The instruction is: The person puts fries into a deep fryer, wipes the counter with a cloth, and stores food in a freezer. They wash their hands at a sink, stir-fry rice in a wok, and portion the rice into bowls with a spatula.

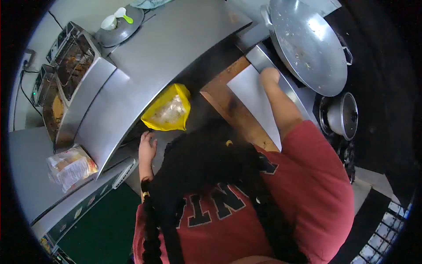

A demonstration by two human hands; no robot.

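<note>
My left hand (147,147) is low on the left with its fingers apart, holding nothing. Just beyond its fingertips is an open yellow bag (168,110) with pale, whitish contents, under the curved edge of the steel counter (145,57). My right arm reaches forward, and my right hand (270,75) is closed against a steel strip (285,86). What its fingers hold, if anything, is hidden. Beneath that arm are a white panel (252,94) and a brown wooden surface (222,94). Dark hair covers part of the space between my hands.
A large metal wok (307,48) is at the upper right, with a smaller pot (343,115) below it. On the left stand fryers with baskets (74,64). A plastic-wrapped package (72,166) lies nearby. A round lid (119,33) carries a white scoop (109,23).
</note>
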